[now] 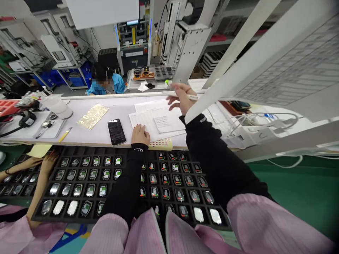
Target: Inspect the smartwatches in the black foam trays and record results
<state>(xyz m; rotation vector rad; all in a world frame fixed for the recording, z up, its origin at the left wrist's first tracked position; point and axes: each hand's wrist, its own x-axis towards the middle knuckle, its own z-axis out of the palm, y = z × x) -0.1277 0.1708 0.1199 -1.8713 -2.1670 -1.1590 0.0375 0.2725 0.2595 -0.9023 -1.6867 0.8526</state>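
My left hand (140, 135) rests flat on the lower corner of a stack of white paper sheets (159, 120), fingers lying together on the paper. My right hand (180, 96) is raised above the sheets' far edge and grips a white pen (185, 95) that points left and right. Both forearms wear black sleeves and reach over a black tray (127, 183) of small shiny parts in rows. A yellow sticker sheet (161, 143) pokes out under the papers.
A black phone (116, 132) lies left of the papers, beside a gold foil sheet (93, 116) and a white cup (57, 107). A co-worker's hands (45, 164) touch the trays at the left. A person in blue (106, 84) sits beyond the bench. White frame bars (238, 70) cross at the right.
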